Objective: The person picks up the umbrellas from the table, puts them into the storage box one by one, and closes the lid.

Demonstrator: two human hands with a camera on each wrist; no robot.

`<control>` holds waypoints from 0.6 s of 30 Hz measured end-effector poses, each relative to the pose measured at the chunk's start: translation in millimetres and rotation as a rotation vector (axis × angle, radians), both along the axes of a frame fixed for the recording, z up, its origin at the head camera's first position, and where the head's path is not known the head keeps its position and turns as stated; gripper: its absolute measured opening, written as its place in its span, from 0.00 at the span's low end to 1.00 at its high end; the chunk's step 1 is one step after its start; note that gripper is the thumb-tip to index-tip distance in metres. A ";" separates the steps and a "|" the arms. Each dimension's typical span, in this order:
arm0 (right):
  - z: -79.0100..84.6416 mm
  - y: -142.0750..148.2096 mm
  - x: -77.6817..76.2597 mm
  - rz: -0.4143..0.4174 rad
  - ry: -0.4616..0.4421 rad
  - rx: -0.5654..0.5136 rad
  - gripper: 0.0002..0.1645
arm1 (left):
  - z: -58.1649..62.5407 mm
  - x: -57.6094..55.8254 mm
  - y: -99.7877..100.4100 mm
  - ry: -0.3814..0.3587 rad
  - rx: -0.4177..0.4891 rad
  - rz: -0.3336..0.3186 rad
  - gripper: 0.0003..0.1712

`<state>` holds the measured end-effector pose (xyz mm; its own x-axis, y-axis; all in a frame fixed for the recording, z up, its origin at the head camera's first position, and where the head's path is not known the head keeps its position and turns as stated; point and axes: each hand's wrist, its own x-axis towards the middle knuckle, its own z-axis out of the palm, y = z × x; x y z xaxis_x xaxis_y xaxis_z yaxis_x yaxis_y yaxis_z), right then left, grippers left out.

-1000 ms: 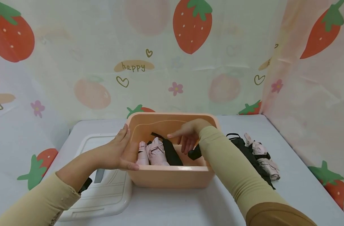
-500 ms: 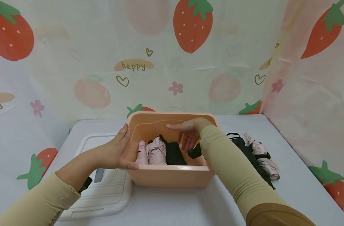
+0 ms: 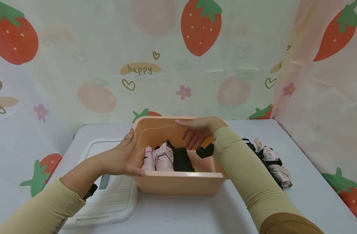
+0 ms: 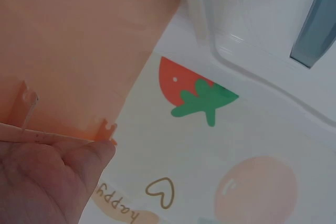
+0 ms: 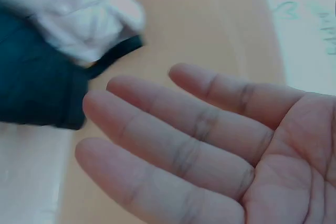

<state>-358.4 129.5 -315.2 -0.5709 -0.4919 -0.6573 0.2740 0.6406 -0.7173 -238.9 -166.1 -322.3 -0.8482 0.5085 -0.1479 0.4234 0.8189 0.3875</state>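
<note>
1. Three apparent folded umbrellas (image 3: 164, 158) sit side by side in the peach bin (image 3: 178, 186), probably saving room.
2. Left hand (image 3: 119, 160), fingers spread straight, likely steadies its rim.
3. Right hand (image 3: 202, 127), fingers relaxed, hovers empty nearby.

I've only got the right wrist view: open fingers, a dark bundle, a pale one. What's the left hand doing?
Observer: The left hand rests against the left side of the peach bin.
Operator: Thanks. Are there any bundles outside it?
Observer: Yes, pink and black bundles lie on the table to its right, partly hidden by the right sleeve in the head view.
Operator: Is there a lid around?
Observer: Yes, a white lid lies on the table, left of the bin.
</note>
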 end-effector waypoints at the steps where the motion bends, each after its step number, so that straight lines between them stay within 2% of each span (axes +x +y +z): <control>1: 3.5 1.7 0.2 0.002 0.015 -0.015 0.51 | 0.0 0.1 0.0 0.000 0.000 -0.001 0.78; 5: 18.5 11.8 0.7 0.014 0.066 -0.047 0.51 | -0.6 -0.7 -0.2 0.010 -0.007 -0.001 0.78; 12: 38.7 30.1 1.4 0.020 0.094 -0.100 0.55 | -1.9 -2.3 -1.0 0.004 -0.010 0.007 0.78; 18: 57.5 44.8 11.0 0.034 0.191 -0.123 0.55 | -3.4 -2.7 -0.6 0.002 -0.007 0.008 0.78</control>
